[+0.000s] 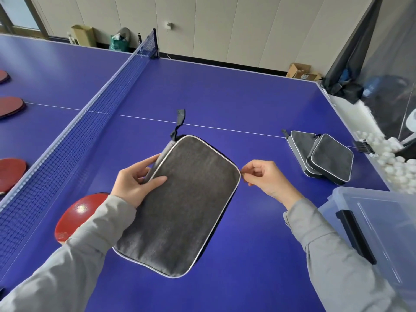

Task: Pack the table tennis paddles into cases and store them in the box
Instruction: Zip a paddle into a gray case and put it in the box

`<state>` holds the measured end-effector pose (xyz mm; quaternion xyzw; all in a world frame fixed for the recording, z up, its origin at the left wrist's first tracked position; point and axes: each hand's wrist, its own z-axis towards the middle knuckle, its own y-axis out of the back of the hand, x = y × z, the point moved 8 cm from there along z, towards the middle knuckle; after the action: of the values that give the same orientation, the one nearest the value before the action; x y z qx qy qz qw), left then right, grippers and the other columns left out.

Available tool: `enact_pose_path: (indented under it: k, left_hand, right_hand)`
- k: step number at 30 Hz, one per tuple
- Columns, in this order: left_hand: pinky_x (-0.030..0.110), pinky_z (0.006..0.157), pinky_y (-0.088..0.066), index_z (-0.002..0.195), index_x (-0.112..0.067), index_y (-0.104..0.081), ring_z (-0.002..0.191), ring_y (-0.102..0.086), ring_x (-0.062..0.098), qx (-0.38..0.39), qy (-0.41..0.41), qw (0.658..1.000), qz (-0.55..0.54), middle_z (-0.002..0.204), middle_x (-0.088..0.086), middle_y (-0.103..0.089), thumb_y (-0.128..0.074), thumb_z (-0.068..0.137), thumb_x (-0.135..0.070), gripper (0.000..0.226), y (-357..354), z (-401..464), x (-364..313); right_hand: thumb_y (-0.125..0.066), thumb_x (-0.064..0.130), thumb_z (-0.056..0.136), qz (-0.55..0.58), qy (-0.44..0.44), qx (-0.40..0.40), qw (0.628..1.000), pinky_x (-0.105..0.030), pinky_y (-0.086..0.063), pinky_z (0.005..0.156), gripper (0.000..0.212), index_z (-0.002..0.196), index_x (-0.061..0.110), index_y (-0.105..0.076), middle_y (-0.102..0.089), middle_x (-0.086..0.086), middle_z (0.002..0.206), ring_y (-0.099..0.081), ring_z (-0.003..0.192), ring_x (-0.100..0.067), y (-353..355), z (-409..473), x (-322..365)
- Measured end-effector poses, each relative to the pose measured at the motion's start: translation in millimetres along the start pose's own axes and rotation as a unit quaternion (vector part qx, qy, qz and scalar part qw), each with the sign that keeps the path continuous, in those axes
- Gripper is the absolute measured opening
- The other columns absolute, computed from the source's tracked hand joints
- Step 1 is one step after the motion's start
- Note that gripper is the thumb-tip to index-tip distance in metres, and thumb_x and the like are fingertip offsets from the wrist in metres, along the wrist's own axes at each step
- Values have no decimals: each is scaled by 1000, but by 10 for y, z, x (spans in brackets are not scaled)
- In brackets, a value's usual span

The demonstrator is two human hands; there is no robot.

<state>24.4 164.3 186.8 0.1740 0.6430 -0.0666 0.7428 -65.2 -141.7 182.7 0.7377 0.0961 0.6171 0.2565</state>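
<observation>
Nearest us, both grey sleeves reach in from the bottom edge over the blue table tennis table [225,91]. Our left hand [137,177] holds the near-left edge of the dark grey rectangular fabric case with pale piping [180,203]: the thumb lies flat on top, the fingers curl around its grey zip side. Our right hand [263,176] sits at the case's right corner, thumb and forefinger pinched together at the piping; whether they hold a zip pull we cannot tell, as it is too small to make out. The case lies slanted on the table between the hands, its dark strap loop [180,119] trailing away from the far corner.

Just left of the case, a red round-bladed paddle [76,215] lies flat, partly hidden under our left sleeve. At the right edge stands a clear plastic storage box with a black latch [382,221], cut off by the frame; we see nothing in it.

Farther right, two more dark grey cases [324,156] lie overlapping. Beyond them a trough of white balls [391,158] runs along the table's edge.

Across the blue net [90,113], three red paddles [11,106] lie at the left edge, each cut off.
</observation>
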Motion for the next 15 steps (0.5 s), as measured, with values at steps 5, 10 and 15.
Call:
enact_pose_path:
  k: [5,10,15]
  left_hand:
    - [14,62,-53,98,-46,-69,72,-69,3,-31,73,994,-75,80,-8,-75,-76,73,-11,44,83,-22,140]
    - [21,58,-56,99,-40,-69,68,-70,9,-107,149,970,-161,79,-6,-75,-76,75,-14,36,90,-94,340]
    - [15,49,-51,114,-28,-64,55,-66,2,-208,181,943,-188,67,-10,-73,-76,76,-16,41,119,-96,442]
  right_hand:
    - [-61,3,84,-25,6,-23,999,-31,-57,69,15,78,16,-66,-70,-5,69,-66,62,-17,-88,-83,-29]
    - [-62,7,83,-45,27,-60,997,-32,-55,67,7,80,13,-66,-70,-5,69,-66,65,-21,-271,-224,-23]
    - [-63,7,83,-57,58,-89,993,-14,-48,60,11,77,15,-65,-66,1,66,-59,60,-9,-441,-409,-44]
